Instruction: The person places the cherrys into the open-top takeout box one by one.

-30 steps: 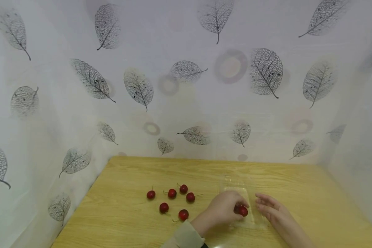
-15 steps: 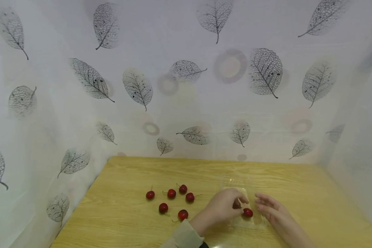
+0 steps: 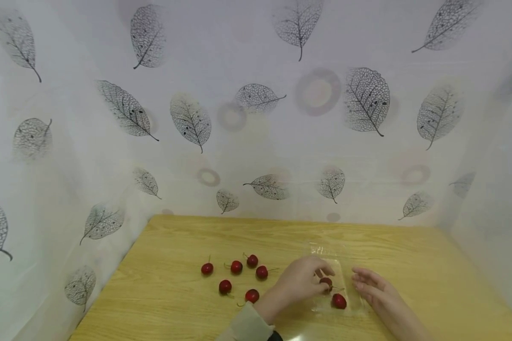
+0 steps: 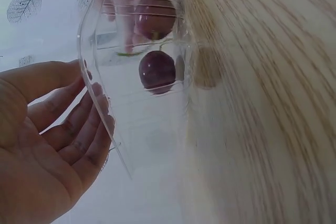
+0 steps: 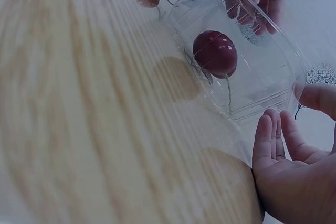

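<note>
A clear plastic box [image 3: 355, 305] stands on the table with two dark red cherries inside. One cherry [image 3: 339, 301] lies toward its front; the other cherry [image 3: 325, 284] sits just behind, close under my left fingertips. My left hand [image 3: 293, 280] hovers over the box's left side, its fingers loosely bent with nothing between them. Across the box, my right hand [image 3: 380, 294] is at the right edge, fingers fairly straight. In the right wrist view, the right hand [image 5: 302, 166] has its fingertips right at the clear rim. A green stem [image 4: 126, 54] shows through the plastic in the left wrist view.
Several loose cherries with stems, among them a front one [image 3: 252, 296] and a far-left one [image 3: 207, 268], are spread over the wooden table [image 3: 170, 303] left of the box. A leaf-patterned white sheet [image 3: 256, 142] hangs behind the table and along its sides.
My left hand has let go of a cherry, which now lies nearer the box's front. The hand has drawn back left, showing the second cherry. My right hand has hardly moved.
</note>
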`<state>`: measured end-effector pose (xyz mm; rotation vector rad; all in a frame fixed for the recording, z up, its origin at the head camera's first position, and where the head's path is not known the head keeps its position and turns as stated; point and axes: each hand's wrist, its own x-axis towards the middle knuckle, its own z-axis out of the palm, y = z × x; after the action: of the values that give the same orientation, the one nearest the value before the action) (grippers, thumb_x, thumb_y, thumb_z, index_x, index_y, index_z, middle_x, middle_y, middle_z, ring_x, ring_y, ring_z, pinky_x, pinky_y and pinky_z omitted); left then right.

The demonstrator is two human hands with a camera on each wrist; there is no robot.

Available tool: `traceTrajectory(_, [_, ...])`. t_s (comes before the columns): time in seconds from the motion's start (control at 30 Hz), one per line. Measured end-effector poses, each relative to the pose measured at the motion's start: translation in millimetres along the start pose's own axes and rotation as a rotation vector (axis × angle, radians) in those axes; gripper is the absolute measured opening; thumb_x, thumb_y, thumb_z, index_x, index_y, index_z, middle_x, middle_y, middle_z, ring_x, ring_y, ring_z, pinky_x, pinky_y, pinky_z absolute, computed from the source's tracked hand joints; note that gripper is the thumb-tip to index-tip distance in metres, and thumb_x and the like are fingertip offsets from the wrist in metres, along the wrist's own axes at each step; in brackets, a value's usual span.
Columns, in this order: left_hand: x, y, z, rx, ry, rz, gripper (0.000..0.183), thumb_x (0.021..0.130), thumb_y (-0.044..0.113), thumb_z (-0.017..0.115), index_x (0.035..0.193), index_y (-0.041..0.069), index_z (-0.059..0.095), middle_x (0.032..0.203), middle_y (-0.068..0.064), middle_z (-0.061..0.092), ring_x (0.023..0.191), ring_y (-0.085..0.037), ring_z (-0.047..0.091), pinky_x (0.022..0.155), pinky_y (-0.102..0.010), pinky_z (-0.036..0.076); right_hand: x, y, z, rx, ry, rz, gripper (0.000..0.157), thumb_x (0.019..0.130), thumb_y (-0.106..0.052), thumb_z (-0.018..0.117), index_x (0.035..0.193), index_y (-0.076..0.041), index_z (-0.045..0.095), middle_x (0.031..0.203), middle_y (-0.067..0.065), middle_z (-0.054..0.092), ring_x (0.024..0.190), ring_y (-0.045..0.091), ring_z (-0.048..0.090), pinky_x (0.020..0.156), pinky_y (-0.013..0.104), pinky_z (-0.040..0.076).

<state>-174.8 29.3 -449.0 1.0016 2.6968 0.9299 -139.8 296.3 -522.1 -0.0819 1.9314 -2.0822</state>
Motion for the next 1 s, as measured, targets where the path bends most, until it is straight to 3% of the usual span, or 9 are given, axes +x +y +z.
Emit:
traceTrajectory(0.47, [-10.9, -16.7, -11.6, -0.047, 0.044, -0.022, 0.025, 0.092, 0.011, 0.082, 0.116, 0.016, 0.077, 0.116, 0.005, 0.077, 0.095, 0.000, 0.066, 0.084, -0.012, 0.052, -1, -1, -2.7, 0.031, -0.031, 0.043, 0.029, 0.111, -0.010, 0.049, 0.130, -0.030, 0.058, 0.122, -0.019, 0.065, 0.114, -0.003, 0.062, 0.099, 0.012, 0.052])
traceTrajectory(0.77, [-19.6, -32.5, -22.1, -0.043, 0.072, -0.061, 0.024, 0.092, 0.010, 0.082, 0.115, 0.015, 0.077, 0.114, 0.005, 0.076, 0.096, -0.004, 0.068, 0.084, -0.015, 0.055, -1, -4, 0.9, -0.013, 0.018, 0.099, 0.036, 0.111, -0.011, 0.051, 0.147, -0.010, 0.049, 0.124, -0.016, 0.062, 0.114, -0.003, 0.061, 0.099, 0.012, 0.052])
traceTrajectory(1.0, [-26.0, -41.9, -27.0, -0.105, 0.118, -0.096, 0.025, 0.090, 0.007, 0.082, 0.114, 0.014, 0.077, 0.113, 0.001, 0.077, 0.096, -0.008, 0.069, 0.085, -0.017, 0.056, -1, -3, -0.3, 0.027, -0.013, 0.074, 0.030, 0.112, -0.010, 0.049, 0.137, -0.023, 0.054, 0.125, -0.016, 0.060, 0.116, -0.003, 0.059, 0.100, 0.012, 0.052])
